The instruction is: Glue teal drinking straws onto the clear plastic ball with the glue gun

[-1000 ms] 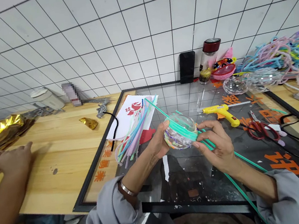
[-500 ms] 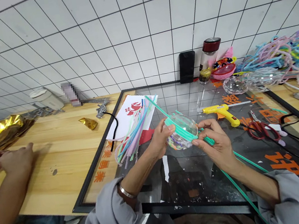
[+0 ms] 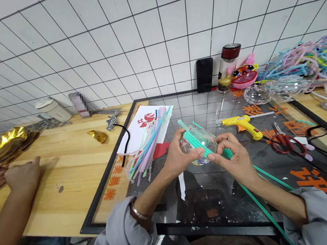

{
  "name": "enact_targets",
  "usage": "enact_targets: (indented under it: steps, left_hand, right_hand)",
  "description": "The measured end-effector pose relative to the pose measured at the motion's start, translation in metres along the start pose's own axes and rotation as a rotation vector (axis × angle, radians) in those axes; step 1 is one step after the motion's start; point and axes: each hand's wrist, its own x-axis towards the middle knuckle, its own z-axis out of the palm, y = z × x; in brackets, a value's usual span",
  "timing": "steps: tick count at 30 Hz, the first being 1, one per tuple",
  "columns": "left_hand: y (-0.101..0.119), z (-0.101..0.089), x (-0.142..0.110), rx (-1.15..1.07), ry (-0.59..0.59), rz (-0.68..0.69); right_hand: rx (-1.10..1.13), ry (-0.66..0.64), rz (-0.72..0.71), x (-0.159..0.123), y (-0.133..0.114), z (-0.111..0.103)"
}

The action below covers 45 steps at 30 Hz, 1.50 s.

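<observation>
Between my hands, above the dark glass sheet, is a clear faceted plastic ball [image 3: 206,135]. Flat green strips [image 3: 194,141], lying side by side, run in a slanted band across its front. My left hand [image 3: 178,155] holds the ball from the left, thumb pressed on the band. At the band's lower right end, my right hand [image 3: 233,153] pinches the strips between thumb and fingers. Long green strips [image 3: 260,202] trail below my right forearm toward my lap. Part of the ball's underside is hidden by my fingers.
Thin pastel strips [image 3: 151,145] lie on white paper [image 3: 130,132] at left. To the right are a yellow glue gun [image 3: 241,122], red-handled scissors [image 3: 286,143] and black cables. A phone [image 3: 205,74] and bottle [image 3: 228,67] stand by the wall. A co-worker's hands [image 3: 18,176] are far left.
The ball has turned in my hands, and the green band slants more steeply. My left thumb has slid down along the band; the strip end that stuck up at upper left now sits lower.
</observation>
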Motion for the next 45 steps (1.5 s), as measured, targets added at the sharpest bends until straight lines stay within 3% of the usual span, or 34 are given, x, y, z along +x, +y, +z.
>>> enact_targets:
  steps: [5,21,30,38,45]
  left_hand:
    - [0.003,-0.001,-0.001,0.097,-0.014,0.003]
    - [0.008,-0.016,0.005,0.255,-0.222,0.053]
    - [0.003,-0.017,0.005,0.235,-0.353,0.028]
    - [-0.002,-0.015,0.006,0.209,-0.393,0.164]
    - [0.000,-0.016,0.006,0.235,-0.444,0.230]
  right_hand:
    - [-0.039,-0.014,0.004,0.000,0.002,0.001]
    - [-0.156,-0.184,-0.081,-0.002,0.007,0.000]
    - [-0.197,-0.061,-0.161,-0.002,0.003,0.000]
    - [-0.172,0.018,-0.226,-0.003,-0.005,0.000]
    - [-0.174,0.001,-0.281,-0.003,-0.003,0.001]
